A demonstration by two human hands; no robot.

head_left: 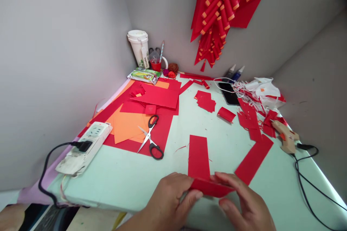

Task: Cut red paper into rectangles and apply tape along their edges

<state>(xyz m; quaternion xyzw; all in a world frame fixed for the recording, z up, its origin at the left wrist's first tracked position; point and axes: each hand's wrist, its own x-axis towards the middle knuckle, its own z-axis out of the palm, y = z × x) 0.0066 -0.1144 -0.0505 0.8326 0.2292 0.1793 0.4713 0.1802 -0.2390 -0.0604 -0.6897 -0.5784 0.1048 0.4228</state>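
At the near table edge I hold a small red paper strip (210, 187), seen nearly edge-on. My left hand (175, 196) pinches its left end between thumb and fingers. My right hand (242, 200) is at the other end, its fingers along the far side and the thumb just below the near edge. A flat red paper rectangle (198, 155) lies just beyond both hands. To the right of it, a longer red strip (255, 158) rests at a slant, close to my right fingers.
Black-handled scissors (148, 136) lie half open on red and orange sheets (130, 126). A power strip (85, 148) is at left, a glue gun (286, 137) with trailing cords at right. Red scraps (206, 101), a phone (229, 94) and a cup (138, 48) stand farther back.
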